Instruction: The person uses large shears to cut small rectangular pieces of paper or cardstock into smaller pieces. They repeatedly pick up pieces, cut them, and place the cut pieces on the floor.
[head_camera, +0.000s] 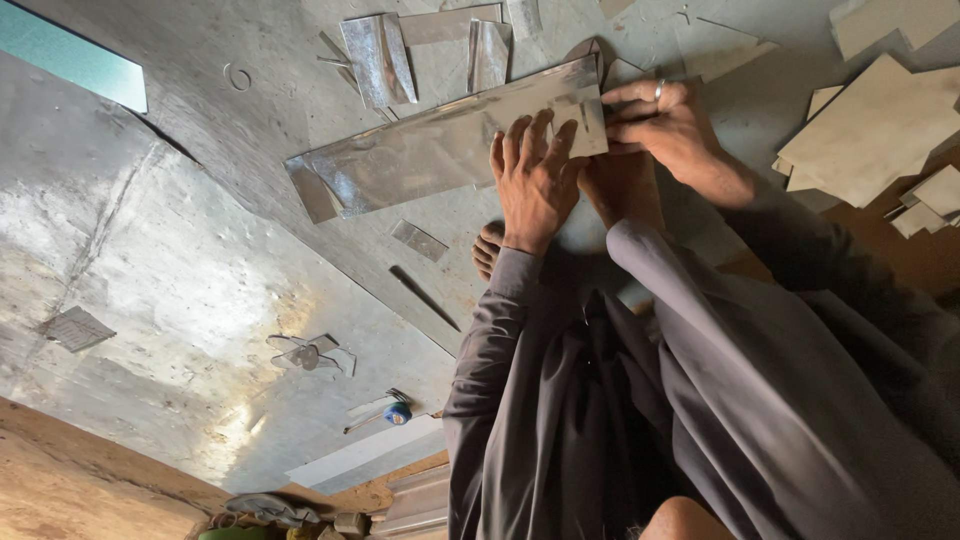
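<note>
The long metal strip is shiny silver with dull grey reflections. The big metal sheet beneath is mottled grey with pale glare patches. The sleeves are dark grey-purple. The wood pieces are tan. A ring is silver.

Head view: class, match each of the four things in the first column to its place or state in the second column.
Things:
1. left hand
2. right hand
3. shiny metal strip
4. pale flat boards

Place or state:
A. piled at the upper right edge of the view
B. wears a ring, fingers curled on the strip's end
C. lies long across the grey sheet-metal floor
D. pressed flat on the strip, fingers spread

Pairs: 1-D, 2-B, 3-C, 4-A
</note>
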